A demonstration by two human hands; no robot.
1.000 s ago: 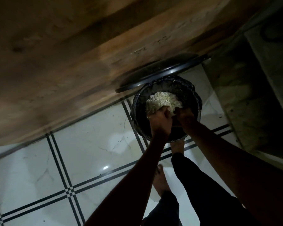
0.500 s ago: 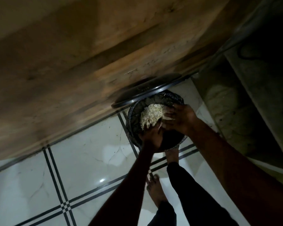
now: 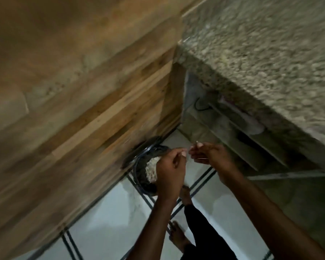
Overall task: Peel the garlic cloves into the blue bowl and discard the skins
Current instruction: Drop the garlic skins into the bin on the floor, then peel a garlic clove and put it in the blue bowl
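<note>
On the tiled floor [image 3: 109, 218], hard against the foot of the wood-panelled wall [image 3: 86, 113], stands a dark round bin [image 3: 142, 177], lid [image 3: 139, 150] tipped up behind it and leaning on the panelling. Inside the bin: a pale heap of garlic skins [image 3: 152, 168], sitting toward the bin's wall-side half; the near half of the rim is hidden behind the left hand [image 3: 170, 169]. Left hand hangs over the bin's right edge, back of hand to camera, fingers curled inward with thumb tucked toward the fingertips; frame is motion-blurred, so cannot tell if anything is pinched there. Right hand [image 3: 209, 153] is just beside it, off the bin toward the counter side, above the floor rather than the bin; fingers loosely curled and partly spread, palm turned down-left. A few pale flecks show at its fingertips [image 3: 197, 144], could be nails or bits of skin, cannot tell, so grip state there is also unclear. The two hands' fingertips nearly meet, small gap between them. Speckled stone counter [image 3: 261, 59] fills the upper right, with an open shelf space [image 3: 233, 132] under its edge. Two bare feet and a dark trouser leg [image 3: 199, 231] on the floor below the hands, one foot [image 3: 185, 194] just next to the bin's base. Blue bowl and cloves not in frame.
</note>
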